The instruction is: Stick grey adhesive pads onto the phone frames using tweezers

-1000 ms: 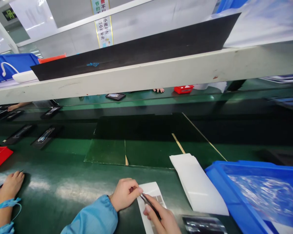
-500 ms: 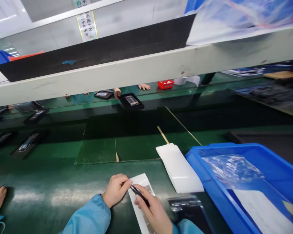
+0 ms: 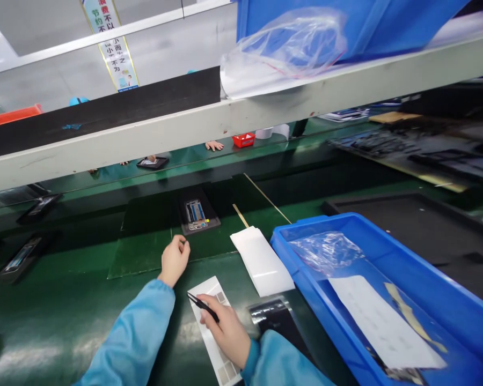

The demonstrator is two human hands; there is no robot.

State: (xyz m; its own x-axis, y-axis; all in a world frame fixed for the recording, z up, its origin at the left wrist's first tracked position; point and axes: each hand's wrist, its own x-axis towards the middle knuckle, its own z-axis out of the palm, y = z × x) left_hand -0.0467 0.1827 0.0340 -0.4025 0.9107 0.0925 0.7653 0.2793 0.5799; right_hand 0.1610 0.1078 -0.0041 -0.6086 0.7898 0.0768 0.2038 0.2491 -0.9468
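My right hand (image 3: 227, 328) pinching one pair tweezers (image 3: 202, 305) over one sheet (image 3: 210, 338); left hand (image 3: 175, 261) curled, pinch unclear, one tray (image 3: 213, 221) just far.

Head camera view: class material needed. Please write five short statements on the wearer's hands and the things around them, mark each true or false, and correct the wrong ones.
1. The right hand holds black tweezers. True.
2. A device lies in the black tray ahead of the wearer. True.
3. The left hand presses down the white sheet with grey squares. False: it is off the sheet, nearest the black tray; whether it touches the tray is unclear.
4. The blue bin on the bench stands right of the white stack. True.
5. That bin holds nothing. False: it holds clear plastic and white paper, among other things.
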